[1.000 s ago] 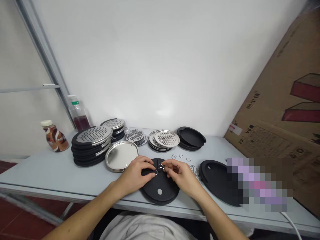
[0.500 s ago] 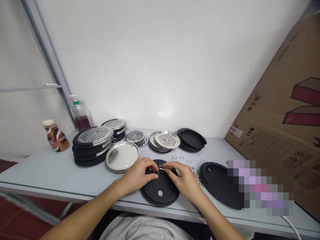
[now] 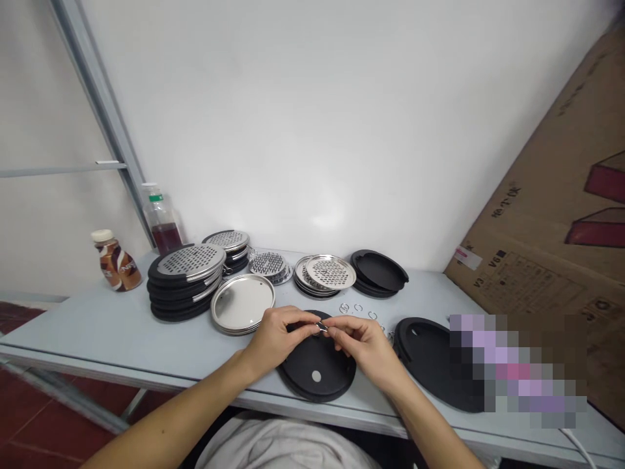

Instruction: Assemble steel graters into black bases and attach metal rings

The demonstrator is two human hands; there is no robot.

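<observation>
Fingertip to fingertip, my left hand (image 3: 276,339) and my right hand (image 3: 365,342) meet over a round black lid-like disc (image 3: 312,358). Between them is a small silver carabiner clip (image 3: 322,327), pinched by my right hand. My left hand is pinched on a thin metal ring, now mostly hidden by the fingers. Whether ring and clip are linked cannot be made out. The black disc lies flat at the table's front edge, with a pale round spot near its front. Loose metal rings (image 3: 372,315) lie beyond my right hand.
At the left stand stacked black-rimmed graters (image 3: 188,286) and plain metal discs (image 3: 241,303). Grater plates (image 3: 329,272) and black trays (image 3: 378,273) are behind. Two bottles (image 3: 117,264) stand far left. A black disc (image 3: 430,365) and a cardboard box (image 3: 527,260) are right.
My hands have come together, bringing the ring up against the carabiner clip. Both were apart above the black disc before. The view has shifted slightly.
</observation>
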